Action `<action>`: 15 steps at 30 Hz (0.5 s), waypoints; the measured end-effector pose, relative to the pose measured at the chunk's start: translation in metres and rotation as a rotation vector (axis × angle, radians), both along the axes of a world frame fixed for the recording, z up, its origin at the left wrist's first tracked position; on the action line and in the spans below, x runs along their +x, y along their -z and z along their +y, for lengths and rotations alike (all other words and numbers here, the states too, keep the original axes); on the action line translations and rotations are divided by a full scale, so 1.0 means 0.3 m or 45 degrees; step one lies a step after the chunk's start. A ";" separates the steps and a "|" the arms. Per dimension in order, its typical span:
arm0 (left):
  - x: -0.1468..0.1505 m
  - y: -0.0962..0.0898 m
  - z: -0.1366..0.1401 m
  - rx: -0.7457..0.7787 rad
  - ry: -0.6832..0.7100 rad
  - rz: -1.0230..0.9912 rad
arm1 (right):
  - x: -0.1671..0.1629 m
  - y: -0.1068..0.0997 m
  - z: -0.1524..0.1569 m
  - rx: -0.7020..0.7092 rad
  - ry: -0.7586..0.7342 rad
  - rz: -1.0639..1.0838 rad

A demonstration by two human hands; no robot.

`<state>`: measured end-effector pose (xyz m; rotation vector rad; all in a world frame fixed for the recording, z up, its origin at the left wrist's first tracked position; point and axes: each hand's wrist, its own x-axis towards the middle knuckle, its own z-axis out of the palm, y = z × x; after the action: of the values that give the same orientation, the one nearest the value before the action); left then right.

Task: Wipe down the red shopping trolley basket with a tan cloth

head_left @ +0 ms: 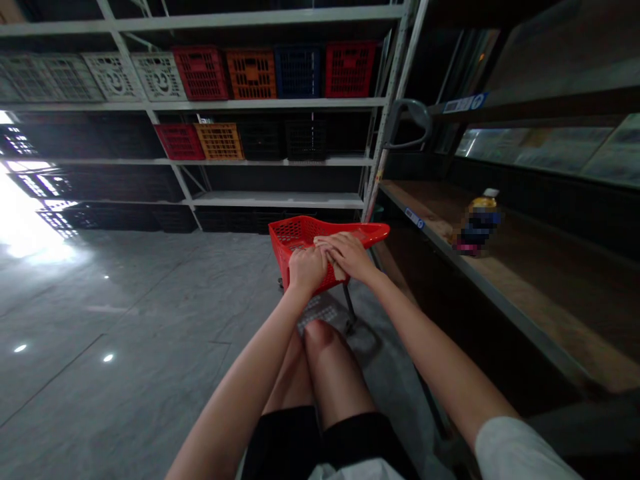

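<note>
Head view. Both arms extend forward to a red cart (300, 235) at the centre of the frame. The left hand (306, 267) grips the near rim of the cart, fingers curled together over it. The right hand (349, 255) rests on the same rim just beside the left, fingers laid flat and close together over a pale strip there; whether they wrap under the rim cannot be told. The two hands touch or nearly touch. The person's knees (320, 337) show below the cart, and the cart's frame and one wheel stand on the grey floor (125, 320).

To the right of the frame a wooden shelf (525, 267) runs alongside the cart. A bottle (477, 223) with a white cap stands on it, well apart from both hands; its label is blurred. At the upper left and centre, a metal rack (280, 105) carries white, red, orange and blue crates (250, 72).

Judged step: the cart is held and steered beside the shelf. A further push would call for a firm two-handed hold and clearance from the shelf edge at the right.
</note>
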<state>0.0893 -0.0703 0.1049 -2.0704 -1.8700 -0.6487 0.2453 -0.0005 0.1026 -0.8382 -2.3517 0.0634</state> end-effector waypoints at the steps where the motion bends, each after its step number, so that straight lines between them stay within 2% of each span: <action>1: -0.014 0.008 -0.004 0.056 0.112 -0.003 | 0.020 0.000 0.028 -0.016 0.036 0.009; 3: -0.066 0.025 0.006 0.126 0.273 -0.051 | 0.089 -0.005 0.100 -0.057 0.140 0.038; 6: -0.158 0.056 0.064 0.047 0.300 -0.224 | 0.208 -0.024 0.217 -0.157 0.306 0.164; 9: -0.183 0.113 0.132 -0.031 0.352 -0.438 | 0.283 -0.039 0.302 -0.226 0.381 0.300; 10: -0.169 0.140 0.148 0.025 0.364 -0.523 | 0.293 -0.039 0.316 -0.225 0.392 0.319; 12: -0.119 0.196 0.166 0.270 0.330 -0.710 | 0.291 -0.025 0.310 -0.198 0.415 0.325; 15: -0.029 0.263 0.164 0.587 0.236 -0.916 | 0.244 0.032 0.201 -0.095 0.398 0.346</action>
<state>0.0806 -0.0213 0.0260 -1.8315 -1.5922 -1.8672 0.3186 0.0598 0.0931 -1.1483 -1.9544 0.1267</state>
